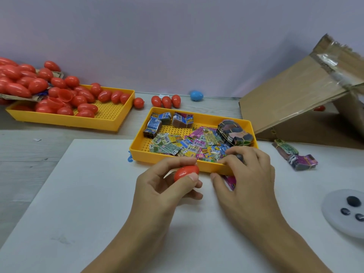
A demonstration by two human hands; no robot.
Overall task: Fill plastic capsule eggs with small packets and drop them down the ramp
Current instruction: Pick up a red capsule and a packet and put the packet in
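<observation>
Left grip (167, 186) is pinching a red capsule egg (186, 173) between thumb and fingers, just above the white surface (88, 203). Right grip (244, 174) is reaching over the near rim of the yellow packet tray (136, 148), fingertips curling onto loose packets (197, 142). Cardboard ramp (291, 95) is leaning at far right.

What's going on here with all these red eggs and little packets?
A person is filling plastic eggs with small packets. The left hand holds a red egg just in front of a yellow tray of loose packets, while the right hand reaches over the tray's near edge to pick among them. More red eggs fill another tray at the far left, and a cardboard ramp waits at the right.
</observation>
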